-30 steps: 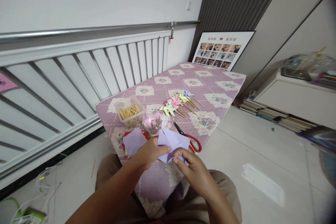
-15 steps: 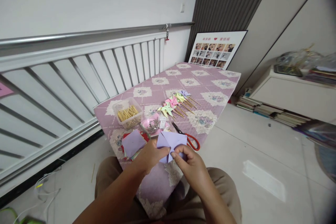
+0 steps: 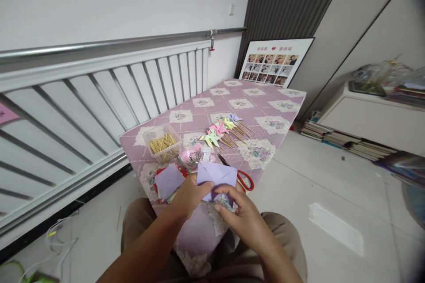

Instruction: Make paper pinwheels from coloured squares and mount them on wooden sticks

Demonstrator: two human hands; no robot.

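My left hand [image 3: 191,194] is closed on the left part of a light purple paper square [image 3: 217,173], its thumb pressed on the front. Slits run in from the paper's corners. My right hand [image 3: 241,208] is at the lower right of the paper, thumb and index finger apart, with tablecloth showing between them. Its index finger touches or lies very close to the sheet; the other fingers are partly hidden. Just behind the paper lie scissors with red handles [image 3: 247,180]. A stack of coloured paper squares [image 3: 169,180] sits left of my left hand.
Beyond the paper are a pink dish of small metal pins [image 3: 192,157] and a clear plastic box [image 3: 162,142] of thin wooden sticks. Several finished paper pinwheels on sticks [image 3: 219,129] lie farther back on the flowered tablecloth [image 3: 239,104]. A white radiator [image 3: 133,88] borders the left.
My right thumb and index finger have parted from their pinch at the paper's middle. The sheet is tilted, its lower corner less visible. My left hand keeps its grip.
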